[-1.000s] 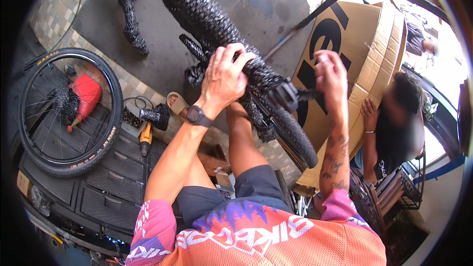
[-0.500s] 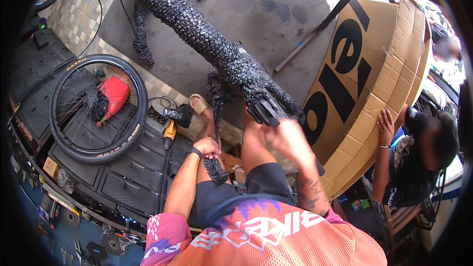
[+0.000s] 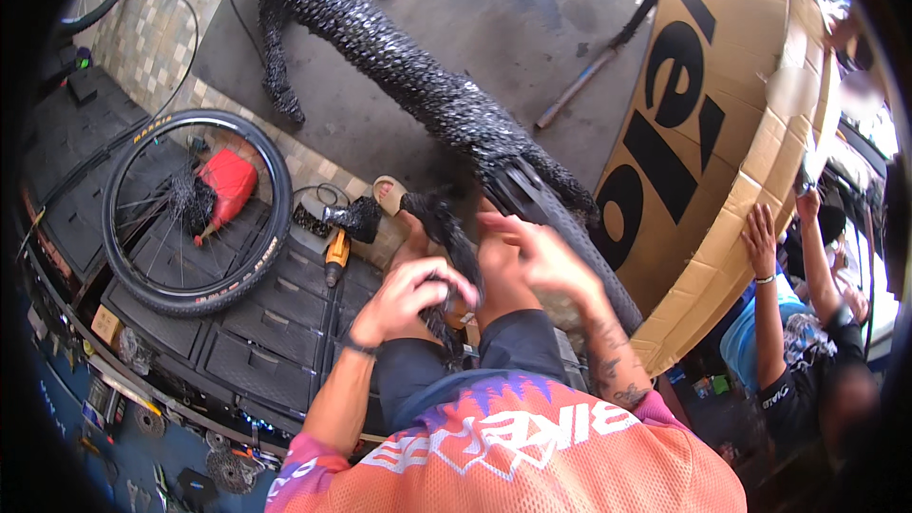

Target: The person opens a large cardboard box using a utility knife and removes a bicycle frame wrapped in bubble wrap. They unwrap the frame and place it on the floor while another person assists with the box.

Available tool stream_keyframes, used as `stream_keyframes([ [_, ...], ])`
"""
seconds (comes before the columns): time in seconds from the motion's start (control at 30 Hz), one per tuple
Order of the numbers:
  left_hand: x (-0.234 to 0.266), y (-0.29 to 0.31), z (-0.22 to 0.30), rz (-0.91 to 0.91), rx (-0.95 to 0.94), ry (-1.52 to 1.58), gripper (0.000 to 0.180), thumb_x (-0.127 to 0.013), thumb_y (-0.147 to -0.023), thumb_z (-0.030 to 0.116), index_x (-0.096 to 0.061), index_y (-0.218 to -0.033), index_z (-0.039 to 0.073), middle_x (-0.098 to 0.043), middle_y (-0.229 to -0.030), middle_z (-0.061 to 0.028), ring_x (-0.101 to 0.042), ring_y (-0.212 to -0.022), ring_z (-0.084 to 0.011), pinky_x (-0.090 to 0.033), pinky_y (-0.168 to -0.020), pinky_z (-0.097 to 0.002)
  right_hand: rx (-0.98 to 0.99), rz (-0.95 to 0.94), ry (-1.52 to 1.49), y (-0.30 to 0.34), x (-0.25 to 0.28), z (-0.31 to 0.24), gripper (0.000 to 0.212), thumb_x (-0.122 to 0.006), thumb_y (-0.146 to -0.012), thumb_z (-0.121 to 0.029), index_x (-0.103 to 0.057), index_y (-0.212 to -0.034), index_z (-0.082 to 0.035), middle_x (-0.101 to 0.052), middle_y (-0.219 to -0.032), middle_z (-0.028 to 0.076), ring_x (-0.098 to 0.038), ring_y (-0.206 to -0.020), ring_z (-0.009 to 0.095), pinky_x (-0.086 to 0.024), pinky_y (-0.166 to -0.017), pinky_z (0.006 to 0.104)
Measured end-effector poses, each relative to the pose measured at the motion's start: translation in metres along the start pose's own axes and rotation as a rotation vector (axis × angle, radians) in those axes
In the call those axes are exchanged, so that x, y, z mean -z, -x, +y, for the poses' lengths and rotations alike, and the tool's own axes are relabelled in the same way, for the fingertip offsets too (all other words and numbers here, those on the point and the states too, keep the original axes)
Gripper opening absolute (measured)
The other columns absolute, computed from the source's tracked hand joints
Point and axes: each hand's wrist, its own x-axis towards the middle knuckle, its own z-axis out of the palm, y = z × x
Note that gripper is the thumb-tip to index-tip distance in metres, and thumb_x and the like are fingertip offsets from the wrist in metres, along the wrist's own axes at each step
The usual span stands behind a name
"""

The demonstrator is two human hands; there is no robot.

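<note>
- Gripping a strip of black netted wrapping (image 3: 445, 245), the left hand (image 3: 410, 296) is closing its fingers (image 3: 446, 277) around the strip's lower part, just above the person's knee.
- The right hand (image 3: 540, 261) is hovering beside it with fingers (image 3: 502, 224) spread and holding nothing, near the bared end of a bicycle tyre (image 3: 560, 218).
- The long wrapped bicycle part (image 3: 399, 66) is lying across the concrete floor (image 3: 494, 9), reaching from the floor's far left edge toward the person; most of its length is still covered in netting.
- Judging from this, the unwrapping is only beginning: one strip is coming loose, and the rest is remaining to be removed.
- A spoked wheel (image 3: 195, 214) is resting on black floor mats (image 3: 256, 323) at the left, beside a yellow power tool (image 3: 335, 258).
- Another person's hand (image 3: 760, 239) is pressing against a large cardboard box (image 3: 722, 161) at the right.
</note>
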Motion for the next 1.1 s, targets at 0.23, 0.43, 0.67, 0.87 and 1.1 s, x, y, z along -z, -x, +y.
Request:
stream_keyframes([
  [0.23,-0.009,0.034,0.139,0.226,-0.352,0.550,0.025,-0.052,-0.113,0.032,-0.047,-0.108,0.008,-0.057,-0.082,-0.0055,-0.060,-0.068,-0.0190,-0.058,-0.067,-0.0366,-0.023,-0.117,0.133,0.025,-0.134,0.043,0.044,-0.079,-0.087,-0.023,-0.074,-0.130,-0.014,-0.068,-0.139,0.015,-0.064,-0.129,0.034,-0.048,-0.110,0.0482],
  [0.43,-0.050,0.013,0.013,0.354,0.332,0.050,0.045,-0.050,-0.114,0.025,-0.049,-0.152,0.001,-0.066,-0.124,-0.0068,-0.063,-0.111,-0.0177,-0.053,-0.102,-0.0347,0.449,0.782,-1.130,0.083,-0.116,-0.037,0.030,-0.057,-0.106,-0.003,-0.062,-0.136,-0.001,-0.070,-0.118,0.004,-0.065,-0.109,0.013,-0.053,-0.099,0.0326],
  [0.67,-0.147,-0.011,0.052,0.048,0.178,0.475,0.040,-0.052,-0.110,0.031,-0.065,-0.133,0.002,-0.074,-0.122,-0.0138,-0.073,-0.109,-0.0288,-0.059,-0.099,-0.0435,0.568,0.778,0.019,0.194,-0.047,-0.092,0.062,-0.084,-0.087,-0.018,-0.062,-0.140,0.003,-0.048,-0.155,0.021,-0.049,-0.146,0.037,-0.039,-0.122,0.0467],
  [0.87,-0.262,-0.088,0.089,0.065,-0.009,-0.376,0.031,-0.059,-0.109,0.022,-0.067,-0.135,0.007,-0.071,-0.127,-0.0076,-0.069,-0.108,-0.0223,-0.058,-0.097,-0.0373,0.348,0.918,-0.397,0.249,0.017,-0.056,0.072,-0.086,-0.080,-0.008,-0.059,-0.146,-0.004,-0.065,-0.139,0.017,-0.061,-0.133,0.034,-0.049,-0.114,0.0434],
  [1.1,-0.209,-0.191,0.163,0.603,-0.607,-1.946,0.050,-0.072,-0.103,0.034,-0.064,-0.144,0.007,-0.059,-0.144,-0.0223,-0.055,-0.134,-0.0434,-0.043,-0.115,-0.0519,0.084,2.022,0.438,0.399,0.317,0.109,0.076,-0.090,-0.083,-0.011,-0.043,-0.143,-0.008,-0.069,-0.121,0.026,-0.068,-0.111,0.052,-0.056,-0.095,0.0548],
])
